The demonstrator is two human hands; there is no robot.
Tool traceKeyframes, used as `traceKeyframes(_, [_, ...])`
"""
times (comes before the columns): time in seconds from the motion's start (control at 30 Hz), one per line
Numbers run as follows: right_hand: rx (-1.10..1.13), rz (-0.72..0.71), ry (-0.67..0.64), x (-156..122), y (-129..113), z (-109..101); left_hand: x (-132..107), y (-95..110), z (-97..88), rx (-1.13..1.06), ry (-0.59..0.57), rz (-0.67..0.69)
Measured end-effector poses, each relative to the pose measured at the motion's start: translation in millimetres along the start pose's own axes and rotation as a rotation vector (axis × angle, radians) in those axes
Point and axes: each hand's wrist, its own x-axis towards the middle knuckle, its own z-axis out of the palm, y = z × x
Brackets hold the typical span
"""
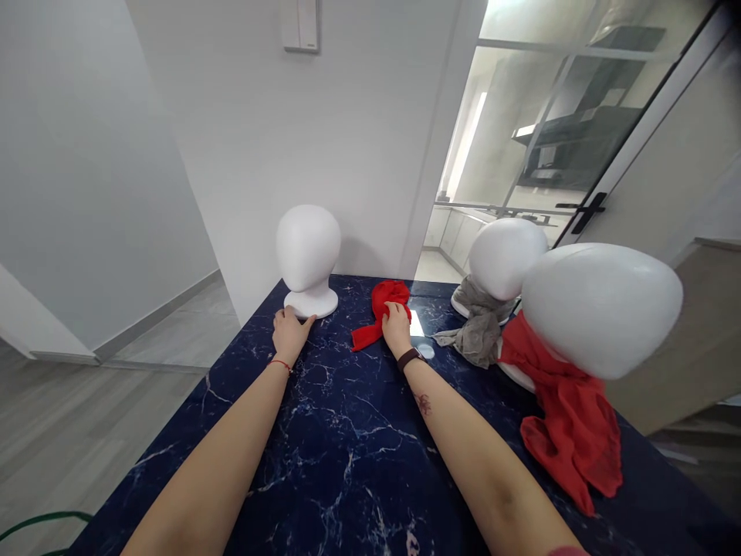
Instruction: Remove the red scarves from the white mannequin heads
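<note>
A bare white mannequin head (308,249) stands upright on its round base near the table's far left corner. My left hand (291,336) is at the front of that base, with thumb and fingers gripping its rim. To the right, a bunched red scarf (389,293) lies on the table, one flat end reaching out to the left. My right hand (396,328) is closed on the scarf's near right side; the fingertips are partly hidden in the cloth.
On the right stand two more white mannequin heads, one (508,255) with a grey scarf (479,332) around its neck, the nearer (602,305) with a red sheer scarf (570,417) hanging down. The dark blue marbled table (347,432) meets a white wall (370,154); a glazed door (521,116) is beyond.
</note>
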Motion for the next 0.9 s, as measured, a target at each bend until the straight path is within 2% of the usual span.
traceKeyframes(0.13, [-0.037, 0.095, 0.189, -2.3, -4.4, -5.2, -1.8, 1.5, -2.3, -0.026, -0.004, -0.006])
traceKeyframes(0.27, [0.063, 0.195, 0.273, 0.1, -2.2, -6.7, 0.0, -0.4, -3.1, -0.109, 0.006, -0.01])
traceKeyframes(0.37, [0.223, 0.297, 0.283, 3.5, 0.3, -8.4, -0.7, -1.5, -6.6, -0.238, 0.148, 0.018])
traceKeyframes(0.47, [0.314, 0.374, 0.319, 4.5, 1.4, -13.1, -14.0, 2.7, -16.5, -0.315, 0.325, 0.114])
traceKeyframes(0.53, [0.358, 0.433, 0.344, 2.0, 1.3, -18.1, -32.8, 8.7, -25.8, -0.303, 0.345, 0.216])
traceKeyframes(0.7, [0.521, 0.531, 0.312, -25.6, -2.7, -31.9, -101.0, 29.0, -46.7, -0.272, 0.212, 0.474])
traceKeyframes(0.9, [0.701, 0.366, 0.08, -103.1, -13.2, -58.6, -175.7, 50.3, -68.4, -0.243, -0.017, 0.707])
